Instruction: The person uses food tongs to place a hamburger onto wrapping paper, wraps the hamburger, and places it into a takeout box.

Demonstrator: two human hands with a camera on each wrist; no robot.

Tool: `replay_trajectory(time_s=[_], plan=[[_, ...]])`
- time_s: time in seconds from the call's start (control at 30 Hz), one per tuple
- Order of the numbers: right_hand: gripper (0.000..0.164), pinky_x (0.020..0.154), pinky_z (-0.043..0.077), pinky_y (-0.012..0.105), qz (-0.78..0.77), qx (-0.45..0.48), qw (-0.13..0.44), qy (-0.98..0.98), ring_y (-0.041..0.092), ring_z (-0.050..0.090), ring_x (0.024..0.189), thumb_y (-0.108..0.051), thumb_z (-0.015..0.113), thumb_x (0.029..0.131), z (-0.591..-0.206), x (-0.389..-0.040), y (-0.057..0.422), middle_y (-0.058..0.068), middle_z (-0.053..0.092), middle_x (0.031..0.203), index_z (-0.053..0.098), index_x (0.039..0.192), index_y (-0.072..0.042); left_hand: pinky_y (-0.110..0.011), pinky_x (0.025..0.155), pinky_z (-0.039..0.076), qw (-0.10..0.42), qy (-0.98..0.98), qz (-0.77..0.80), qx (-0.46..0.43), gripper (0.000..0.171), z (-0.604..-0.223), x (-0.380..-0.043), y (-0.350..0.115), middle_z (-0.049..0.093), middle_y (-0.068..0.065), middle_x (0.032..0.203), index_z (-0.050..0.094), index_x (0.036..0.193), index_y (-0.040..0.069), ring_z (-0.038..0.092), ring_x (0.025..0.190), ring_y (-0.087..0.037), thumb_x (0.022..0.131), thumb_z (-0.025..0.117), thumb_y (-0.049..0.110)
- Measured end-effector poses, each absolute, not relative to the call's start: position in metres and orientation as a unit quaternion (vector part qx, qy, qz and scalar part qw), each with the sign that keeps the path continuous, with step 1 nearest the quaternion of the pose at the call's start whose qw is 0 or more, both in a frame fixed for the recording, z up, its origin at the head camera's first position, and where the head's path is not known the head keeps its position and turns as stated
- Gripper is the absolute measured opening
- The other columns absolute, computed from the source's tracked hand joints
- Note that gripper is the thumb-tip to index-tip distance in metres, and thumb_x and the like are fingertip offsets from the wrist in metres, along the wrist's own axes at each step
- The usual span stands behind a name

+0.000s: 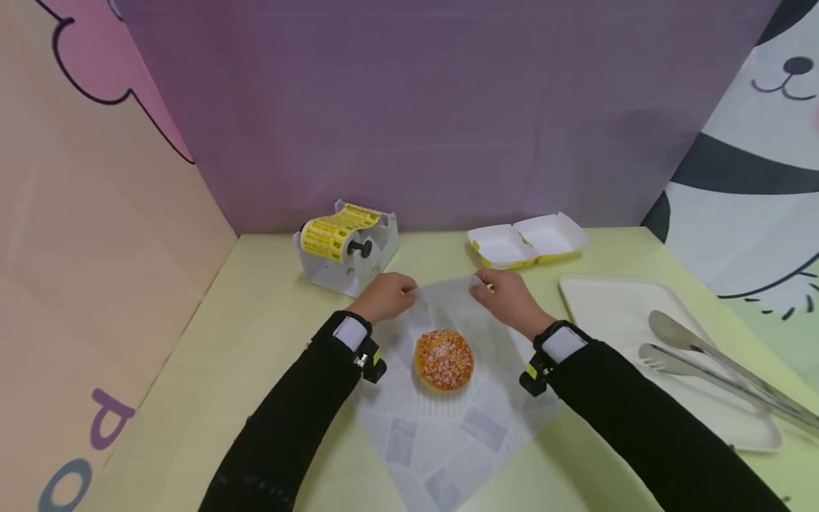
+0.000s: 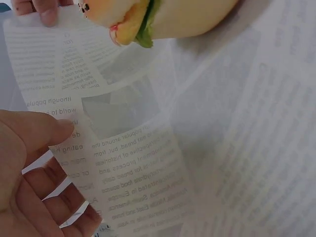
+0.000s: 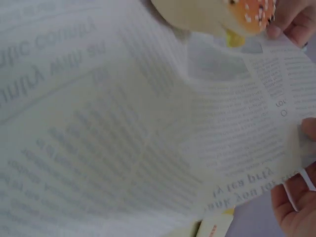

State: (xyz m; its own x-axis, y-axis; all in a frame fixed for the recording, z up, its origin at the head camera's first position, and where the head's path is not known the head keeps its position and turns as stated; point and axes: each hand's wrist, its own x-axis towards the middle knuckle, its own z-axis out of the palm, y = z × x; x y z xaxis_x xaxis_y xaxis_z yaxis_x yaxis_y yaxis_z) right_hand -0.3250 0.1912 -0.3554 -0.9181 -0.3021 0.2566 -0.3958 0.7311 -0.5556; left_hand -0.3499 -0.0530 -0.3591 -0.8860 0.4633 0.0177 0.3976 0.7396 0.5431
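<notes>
A round seeded burger (image 1: 444, 360) rests on a sheet of newsprint-patterned wrapping paper (image 1: 441, 441). In the left wrist view, green leaf and yellow filling show at the side of the burger (image 2: 163, 19). My left hand (image 1: 386, 296) pinches the far left edge of the paper between thumb and fingers. Opposite it, my right hand (image 1: 505, 295) pinches the far right edge. Between the two hands the paper's far edge is lifted off the table, beyond the burger. The right wrist view shows the raised paper (image 3: 237, 108) curving up beside the burger (image 3: 212, 15).
Behind my left hand stands a dispenser (image 1: 352, 267) with a roll of yellow printed labels (image 1: 329, 238). An open white and yellow box (image 1: 527, 240) lies at the back. On the right, a white tray (image 1: 614, 299) carries metal tongs (image 1: 678, 363). Walls border the table.
</notes>
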Motion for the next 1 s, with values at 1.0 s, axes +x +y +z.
replay_trajectory(time_s=[1.0], plan=[[0.015,0.072,0.052,0.031,0.207,0.457,0.176,-0.847,0.016,0.061,0.083,0.0,0.078,0.078,-0.343,-0.24,0.169,0.0,0.066,0.088,0.074,0.09,-0.008,-0.026,0.091,0.047,0.048,0.845,0.313,0.431,0.011,-0.337,-0.269,-0.058,0.067,-0.003,0.11,0.07,0.1,0.008,0.06,0.105,-0.015,0.09,0.067,0.007]])
